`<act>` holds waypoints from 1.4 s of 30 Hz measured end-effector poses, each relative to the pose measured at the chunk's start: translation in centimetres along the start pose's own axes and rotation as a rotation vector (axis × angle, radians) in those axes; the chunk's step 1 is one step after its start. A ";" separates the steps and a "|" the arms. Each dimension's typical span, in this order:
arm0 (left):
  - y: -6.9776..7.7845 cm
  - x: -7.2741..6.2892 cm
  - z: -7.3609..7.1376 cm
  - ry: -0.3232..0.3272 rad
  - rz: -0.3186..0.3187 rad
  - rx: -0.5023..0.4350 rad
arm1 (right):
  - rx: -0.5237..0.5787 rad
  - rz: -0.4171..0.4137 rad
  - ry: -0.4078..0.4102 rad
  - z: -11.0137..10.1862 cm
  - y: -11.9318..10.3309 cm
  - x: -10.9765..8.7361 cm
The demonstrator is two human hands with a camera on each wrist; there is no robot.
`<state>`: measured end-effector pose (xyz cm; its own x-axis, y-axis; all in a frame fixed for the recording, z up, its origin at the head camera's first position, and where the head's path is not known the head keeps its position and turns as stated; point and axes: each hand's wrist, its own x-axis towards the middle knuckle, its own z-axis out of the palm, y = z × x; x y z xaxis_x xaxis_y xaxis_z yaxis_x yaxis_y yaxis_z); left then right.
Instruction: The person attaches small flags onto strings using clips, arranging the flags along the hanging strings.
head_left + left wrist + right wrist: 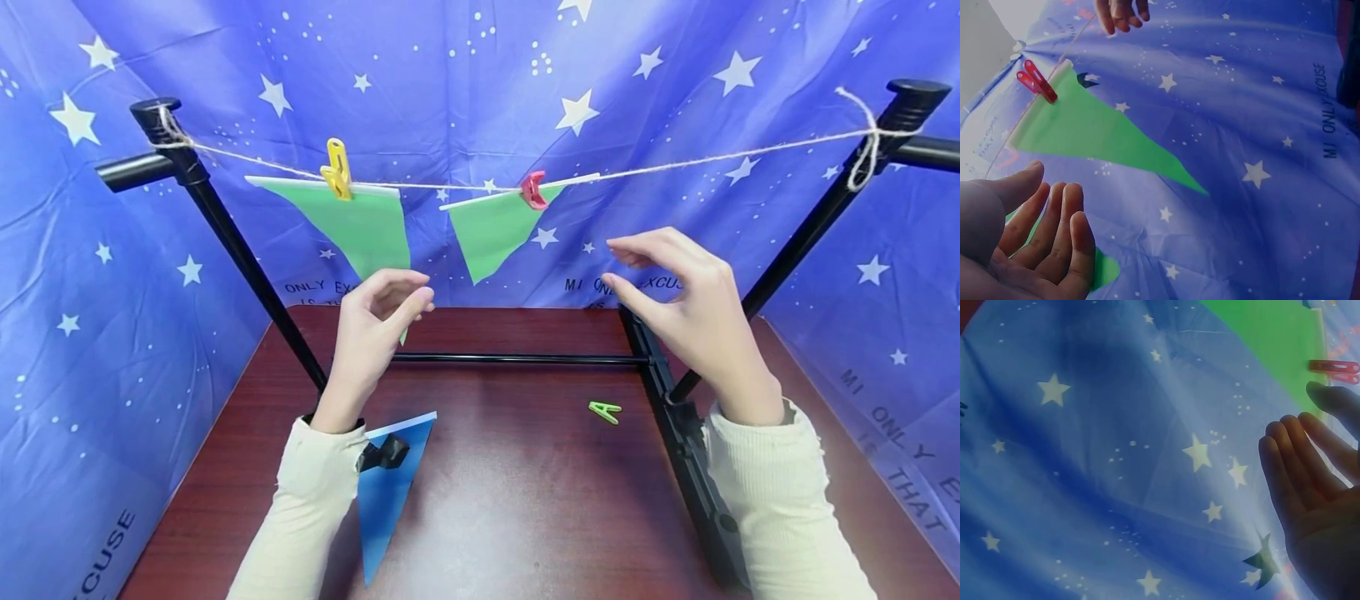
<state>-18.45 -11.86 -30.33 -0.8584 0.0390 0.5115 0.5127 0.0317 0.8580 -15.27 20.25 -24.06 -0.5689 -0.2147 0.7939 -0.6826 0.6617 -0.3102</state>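
Two green pennants hang from a string [675,167]. A yellow clothespin [337,171] clips the left pennant [360,225], and a red clothespin [533,191] clips the right pennant [487,233], which slants up to the right. My left hand [378,325] is in front of the left pennant's lower part, fingers loosely bent and holding nothing. To the right of the red clothespin, below the string, my right hand [682,300] is raised with thumb and fingers apart and nothing between them. The left wrist view shows the red clothespin [1037,81] gripping the right pennant's top edge [1041,109].
Black poles [247,275] hold up the string at both sides, joined low by a black crossbar [517,359]. On the brown table [510,483] lie a blue pennant [390,500], partly behind the left wrist, and a green clothespin [604,412]. A starry blue cloth [450,83] hangs behind.
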 end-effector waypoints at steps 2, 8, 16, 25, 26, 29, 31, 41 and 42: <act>-0.4 -0.2 -0.2 0.001 -0.005 0.006 | -0.001 0.005 -0.007 0.0 0.4 -0.5; -1.3 -0.8 -0.8 0.004 -0.025 0.023 | -0.006 0.023 -0.024 0.0 1.2 -1.5; -2.2 -1.4 -1.2 0.018 -0.052 -0.002 | -0.013 0.035 -0.039 0.2 2.1 -2.6; -2.9 -2.2 -1.7 0.024 -0.097 0.008 | -0.015 0.047 -0.062 0.6 2.7 -3.7; -3.0 -2.2 -1.8 0.026 -0.103 0.012 | -0.015 0.050 -0.066 0.7 2.8 -3.9; -3.4 -2.5 -1.9 0.028 -0.119 0.026 | -0.017 0.062 -0.077 0.8 3.1 -4.5; -3.7 -2.8 -2.0 0.028 -0.126 0.030 | -0.015 0.070 -0.082 1.0 3.4 -5.0; -5.3 -4.0 -3.0 0.027 -0.144 0.067 | 0.008 0.130 -0.106 1.7 4.3 -7.0; -5.6 -4.1 -3.1 0.026 -0.147 0.069 | 0.012 0.133 -0.108 1.7 4.3 -7.2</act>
<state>-17.86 -15.28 -37.03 -0.9239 0.0029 0.3826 0.3809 0.1035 0.9188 -14.90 23.40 -32.03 -0.7001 -0.2021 0.6848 -0.6029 0.6812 -0.4153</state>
